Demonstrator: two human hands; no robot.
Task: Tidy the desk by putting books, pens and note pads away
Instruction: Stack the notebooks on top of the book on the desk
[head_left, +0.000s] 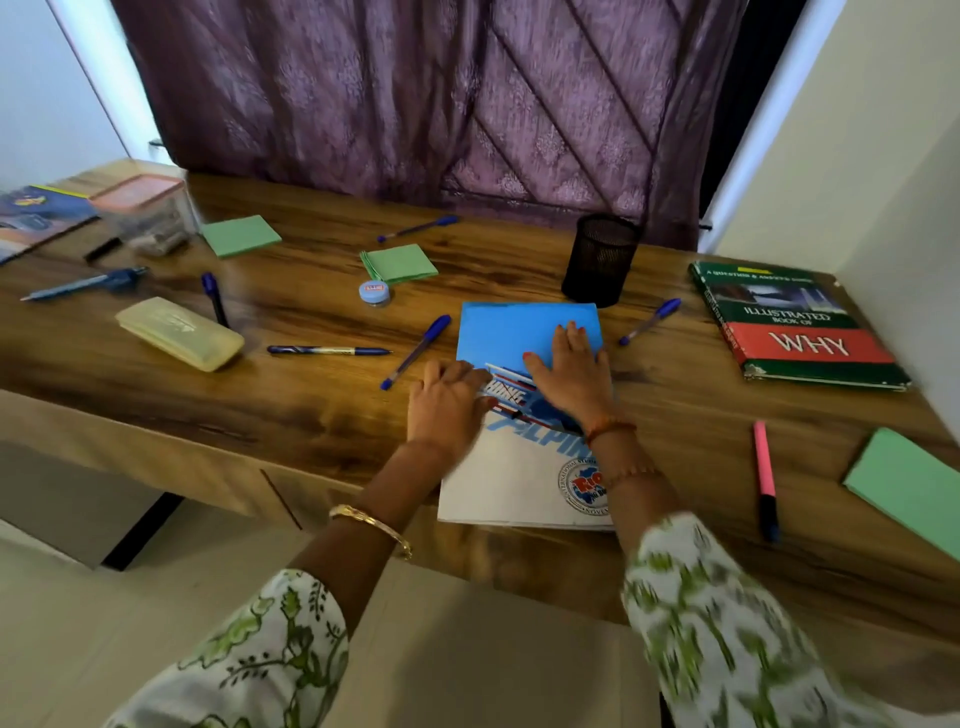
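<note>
A blue and white book (519, 332) lies flat at the middle of the wooden desk (311, 410), its near end over the front edge. My right hand (571, 371) rests flat on its cover with straight fingers. My left hand (447, 405) touches the book's left edge, fingers bent over it. Several blue pens lie around, one (415, 351) just left of the book and one (649, 321) to its right. Green note pads lie at the back (399, 262), back left (240, 235) and near right (909, 491).
A black mesh pen cup (600, 260) stands behind the book. A green and red hardback (795, 325) lies at the right. A pink marker (764, 478), a yellow case (179, 332), a small round tub (375, 291) and a clear box (148, 213) also sit on the desk.
</note>
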